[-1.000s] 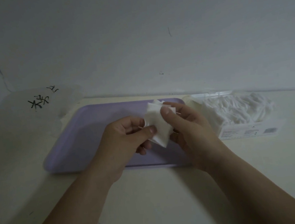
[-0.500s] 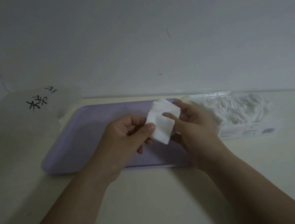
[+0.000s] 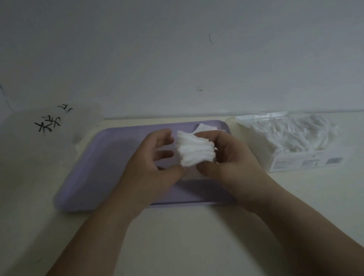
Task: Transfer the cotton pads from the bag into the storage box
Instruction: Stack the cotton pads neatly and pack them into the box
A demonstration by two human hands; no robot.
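Head view, and both hands are up over the tray, working one stack of pads between them. The left hand has its thumb tucked in at the stack's lower left corner, fingers curled round towards the far side; it grips the pads. The right hand mirrors it, thumb pressed in at the lower right edge, fingers wrapped round the right side, clamped on the same stack. The pads are white and square, and they sit unevenly, edges fanned and stepped, not squared up. The stack is held clear above the lilac tray, roughly over its middle. Behind the hands, a loose pad lies flat near the tray's far right corner.

Off to the right, just beside the tray, a clear bag lies on the counter, packed with white cotton, a printed label on its near face; the print is too small to read. Over on the left, at the back against the wall, stands a frosted box with black handwritten characters on it. It touches the tray's far left corner or sits just short of it, hard to call in this dim light. Both bare forearms reach in from the bottom edge
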